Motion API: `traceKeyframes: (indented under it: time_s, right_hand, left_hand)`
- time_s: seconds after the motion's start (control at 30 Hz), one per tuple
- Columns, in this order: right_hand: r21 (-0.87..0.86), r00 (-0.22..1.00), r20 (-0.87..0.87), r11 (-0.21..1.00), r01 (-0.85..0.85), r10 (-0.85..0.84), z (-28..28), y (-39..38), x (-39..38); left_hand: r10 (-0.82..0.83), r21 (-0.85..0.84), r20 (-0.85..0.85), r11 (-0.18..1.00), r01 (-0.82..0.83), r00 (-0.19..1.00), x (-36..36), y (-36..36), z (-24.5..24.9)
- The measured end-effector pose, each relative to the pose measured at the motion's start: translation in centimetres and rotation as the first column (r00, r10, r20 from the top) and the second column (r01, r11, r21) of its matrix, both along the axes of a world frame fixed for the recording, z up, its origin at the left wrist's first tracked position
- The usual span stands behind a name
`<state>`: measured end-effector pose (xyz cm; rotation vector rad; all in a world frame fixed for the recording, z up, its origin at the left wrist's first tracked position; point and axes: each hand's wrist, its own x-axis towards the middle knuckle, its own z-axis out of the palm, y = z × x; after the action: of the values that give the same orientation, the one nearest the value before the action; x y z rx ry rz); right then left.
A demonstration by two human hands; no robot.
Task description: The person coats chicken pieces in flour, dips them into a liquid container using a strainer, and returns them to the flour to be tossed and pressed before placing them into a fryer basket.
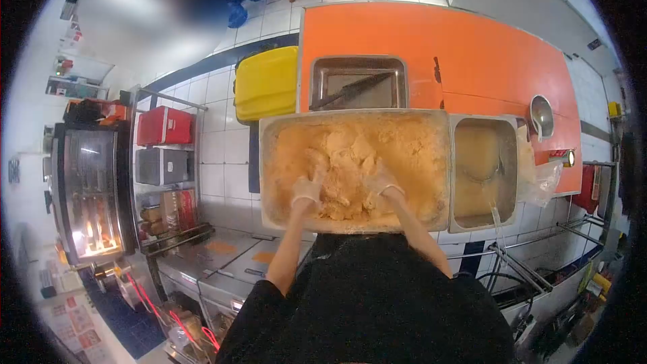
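Observation:
A wide metal tray point(445, 175) in front of me holds a deep bed of orange-tan breading flour point(418, 162). Heaped in its middle are lumpy flour-coated pieces point(347, 165) that look like breaded chicken. My left hand point(309, 187), in a thin clear glove, is at the left side of the heap. Opposite it, my right hand point(383, 183), also gloved, presses in at the right side. Both hands point forward into the mix; flour covers their fingers, and I cannot tell how far these are closed.
To the right adjoins a metal pan of cloudy liquid point(482, 175) with a wire basket. Behind the tray, a smaller metal pan point(359, 64) sits on the orange table point(499, 61), a steel bowl point(541, 118) farther right. A yellow bin point(266, 84) stands back left, a lit glass cabinet point(94, 189) far left.

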<state>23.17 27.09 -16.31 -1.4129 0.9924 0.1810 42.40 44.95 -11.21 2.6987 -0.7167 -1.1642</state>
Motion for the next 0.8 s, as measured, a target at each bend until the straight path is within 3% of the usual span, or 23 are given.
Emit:
traceKeyframes:
  time_s: [0.03,0.07,0.1,0.13,0.17,0.2,0.23,0.27,0.3,0.33,0.37,0.4,0.43,0.47,0.5,0.53,0.57,0.6,0.63,0.67,0.7,0.77,0.8]
  right_hand:
    - [0.127,0.908,0.356,0.974,0.187,-0.221,-2.9,1.1,0.1]
    - [0.136,0.907,0.35,0.971,0.197,-0.233,-2.1,0.9,0.9]
    - [-0.073,0.985,0.149,0.993,0.094,-0.082,-0.4,0.9,1.8]
    - [-0.239,0.995,-0.094,0.969,-0.064,0.043,1.4,1.3,2.1]
    - [-0.22,0.994,-0.106,0.974,-0.059,0.036,3.0,1.4,1.9]
    - [-0.191,0.994,-0.105,0.981,-0.013,-0.007,4.7,1.3,1.8]
    - [-0.165,0.993,-0.103,0.986,0.038,-0.056,5.4,1.4,1.8]
    - [-0.157,0.991,-0.113,0.986,0.057,-0.075,5.4,1.1,1.9]
    - [-0.097,0.984,-0.176,0.995,-0.021,0.004,5.4,0.2,1.8]
    - [-0.033,0.969,-0.233,0.995,-0.098,0.088,5.1,-0.4,1.2]
    - [-0.033,0.967,-0.243,0.996,-0.088,0.078,5.3,-0.4,0.1]
    - [-0.01,0.999,-0.048,1.0,-0.013,0.012,5.7,-0.2,-1.5]
    - [0.025,0.987,0.15,0.998,0.053,-0.056,5.9,-0.3,-2.8]
    - [0.026,0.988,0.145,0.998,0.05,-0.053,5.1,-0.6,-3.7]
    - [-0.154,0.969,-0.081,0.957,-0.244,0.234,3.7,-1.1,-4.4]
    - [-0.257,0.829,-0.339,0.804,-0.537,0.445,2.9,-1.4,-4.6]
    - [-0.258,0.832,-0.336,0.807,-0.531,0.441,6.1,-1.2,-3.5]
    - [-0.209,0.895,-0.328,0.901,-0.38,0.302,12.6,-0.9,-1.4]
    - [-0.155,0.932,-0.327,0.963,-0.219,0.159,16.1,-0.6,-0.4]
    - [-0.156,0.935,-0.32,0.965,-0.211,0.153,14.3,0.2,-0.2]
    - [-0.077,0.983,-0.152,0.991,-0.112,0.099,10.7,1.6,0.0]
    - [0.006,1.0,0.013,1.0,-0.012,0.012,5.9,2.7,-0.3]
    - [0.171,0.93,0.334,0.98,0.102,-0.155,4.3,2.8,-0.7]
  left_hand:
    - [0.038,0.074,0.034,0.996,-0.04,0.999,-1.1,-0.8,1.0]
    - [-0.146,-0.081,0.298,0.981,0.177,0.943,-1.1,2.2,-6.9]
    - [-0.159,-0.072,0.291,0.98,0.187,0.944,-0.9,1.4,-5.8]
    - [-0.439,-0.021,0.359,0.878,0.478,0.824,-1.2,0.7,-2.9]
    - [-0.673,0.043,0.404,0.691,0.722,0.62,-1.4,0.4,-1.3]
    - [-0.688,0.048,0.383,0.681,0.73,0.617,-1.5,0.4,-2.2]
    - [-0.379,-0.102,0.216,0.908,0.407,0.9,-1.5,0.2,-3.5]
    - [0.003,-0.168,0.001,0.986,-0.003,1.0,-1.4,-0.6,-3.6]
    - [-0.018,-0.168,-0.009,0.986,0.017,1.0,-1.1,-1.4,-3.5]
    - [0.252,-0.225,-0.305,0.918,-0.326,0.919,-0.9,-2.7,-1.4]
    - [0.454,-0.161,-0.577,0.751,-0.64,0.679,-0.8,-3.0,-0.3]
    - [0.314,-0.423,-0.565,0.683,-0.595,0.763,-0.4,0.0,-5.5]
    - [0.315,-0.417,-0.572,0.683,-0.599,0.757,0.4,1.5,-4.7]
    - [-0.073,-0.473,-0.069,0.88,0.032,0.995,1.6,2.9,-2.7]
    - [-0.524,-0.186,0.383,0.763,0.619,0.761,2.1,3.2,-0.7]
    - [-0.522,-0.187,0.386,0.763,0.619,0.761,1.9,2.1,1.2]
    - [-0.355,-0.151,0.12,0.916,0.37,0.927,1.7,0.6,3.4]
    - [-0.116,-0.038,-0.133,0.993,0.111,0.984,1.3,-1.1,5.1]
    - [0.169,0.137,-0.339,0.982,-0.129,0.926,0.6,-2.1,5.8]
    - [-0.228,-0.384,0.088,0.89,0.244,0.97,-0.7,2.8,-3.7]
    - [-0.238,-0.38,0.091,0.889,0.254,0.967,-1.7,2.0,-3.4]
    - [-0.077,-0.525,-0.24,0.849,-0.062,0.968,-3.9,-1.9,-0.9]
    - [-0.081,-0.528,-0.238,0.847,-0.059,0.968,-4.8,-3.8,1.2]
